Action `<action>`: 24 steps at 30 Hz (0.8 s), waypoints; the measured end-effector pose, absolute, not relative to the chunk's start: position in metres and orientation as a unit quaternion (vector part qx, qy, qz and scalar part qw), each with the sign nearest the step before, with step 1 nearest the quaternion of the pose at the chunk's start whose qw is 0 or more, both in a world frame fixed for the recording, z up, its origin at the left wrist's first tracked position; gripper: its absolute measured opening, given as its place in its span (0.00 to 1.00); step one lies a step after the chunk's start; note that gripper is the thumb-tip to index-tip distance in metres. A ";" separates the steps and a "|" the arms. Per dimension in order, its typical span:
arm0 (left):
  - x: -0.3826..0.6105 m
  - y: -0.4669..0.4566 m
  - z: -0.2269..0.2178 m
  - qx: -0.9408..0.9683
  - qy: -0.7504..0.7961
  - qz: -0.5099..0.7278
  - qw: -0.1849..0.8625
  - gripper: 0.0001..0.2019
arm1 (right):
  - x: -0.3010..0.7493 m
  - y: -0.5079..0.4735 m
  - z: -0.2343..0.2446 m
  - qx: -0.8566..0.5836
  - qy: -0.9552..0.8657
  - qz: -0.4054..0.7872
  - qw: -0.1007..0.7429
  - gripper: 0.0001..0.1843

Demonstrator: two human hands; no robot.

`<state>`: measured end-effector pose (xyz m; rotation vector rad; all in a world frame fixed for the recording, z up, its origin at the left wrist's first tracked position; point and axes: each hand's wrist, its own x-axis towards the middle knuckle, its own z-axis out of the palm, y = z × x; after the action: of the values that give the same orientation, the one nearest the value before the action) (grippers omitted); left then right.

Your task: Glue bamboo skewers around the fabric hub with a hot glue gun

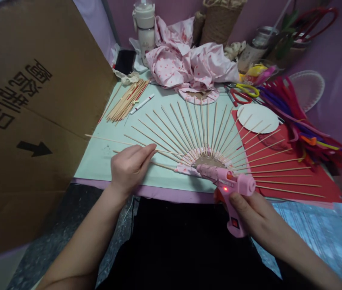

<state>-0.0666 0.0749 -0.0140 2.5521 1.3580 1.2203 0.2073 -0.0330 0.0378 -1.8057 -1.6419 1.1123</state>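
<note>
A fan of thin wooden sticks [207, 133] radiates from a half-round brown cardboard hub [208, 162] at the table's near edge. My left hand [130, 167] is closed in a pinch on one stick [171, 167] at the fan's lower left, pressing it toward the hub. My right hand [249, 211] grips the handle of a pink hot glue gun [231, 185], its red light on and its nozzle touching the hub's near edge.
A big cardboard box [34, 121] stands on the left. Loose sticks [127, 100] and a white marker [142, 104] lie at the back left. Pink cloth [189, 60], scissors [243, 92], a white paper disc [258, 118], red paper [294, 161] and pipe cleaners [297, 117] crowd the back and right.
</note>
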 end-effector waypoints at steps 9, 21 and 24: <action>-0.082 0.104 -0.010 0.882 0.326 0.338 0.028 0.11 | 0.203 -0.034 0.039 -0.666 -0.592 0.402 0.214 0.31; -0.077 0.105 -0.016 0.871 0.363 0.288 0.163 0.09 | 0.196 -0.027 0.045 -0.676 -0.601 0.391 0.172 0.30; -0.080 0.106 -0.020 0.888 0.342 0.283 0.121 0.12 | 0.194 -0.026 0.046 -0.679 -0.597 0.395 0.163 0.31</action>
<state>-0.0801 0.1055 -0.0199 2.5934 0.9990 0.8254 0.1941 -0.0260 0.0456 -1.9376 -1.7026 1.1275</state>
